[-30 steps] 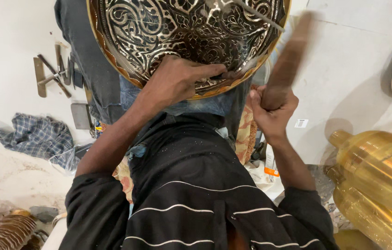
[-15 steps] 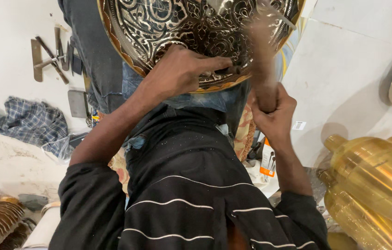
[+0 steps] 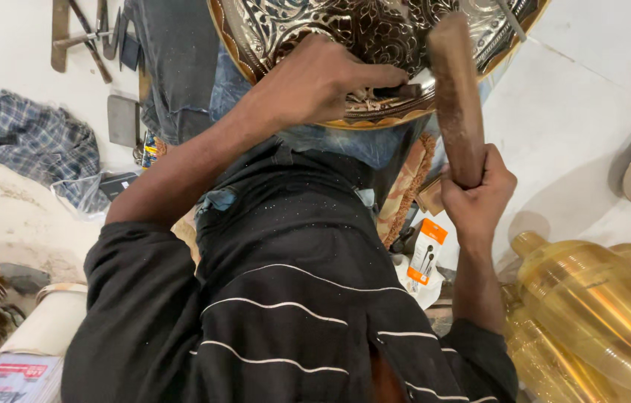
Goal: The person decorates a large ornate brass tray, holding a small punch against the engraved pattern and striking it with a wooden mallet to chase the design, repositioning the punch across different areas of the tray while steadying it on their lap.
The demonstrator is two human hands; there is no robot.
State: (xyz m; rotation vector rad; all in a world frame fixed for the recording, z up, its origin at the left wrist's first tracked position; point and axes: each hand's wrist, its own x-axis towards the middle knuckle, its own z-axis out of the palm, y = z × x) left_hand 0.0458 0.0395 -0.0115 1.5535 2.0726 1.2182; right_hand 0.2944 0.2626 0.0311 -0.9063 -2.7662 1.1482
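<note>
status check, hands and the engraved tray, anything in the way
Left hand pinching a small chisel on the engraved brass tray. Right hand gripping wooden mallet, raised. Nothing blocking.

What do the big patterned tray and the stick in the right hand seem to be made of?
Patterned tray: probably brass or a similar metal, shiny gold at the rim, with dark engraved scrollwork that reflects light.
Stick in the right hand: likely wood, matt reddish brown, rough and worn, without shine.

left hand (image 3: 315, 82) on engraved brass tray (image 3: 293, 30); right hand (image 3: 477, 198) around wooden mallet (image 3: 456, 97)
</note>
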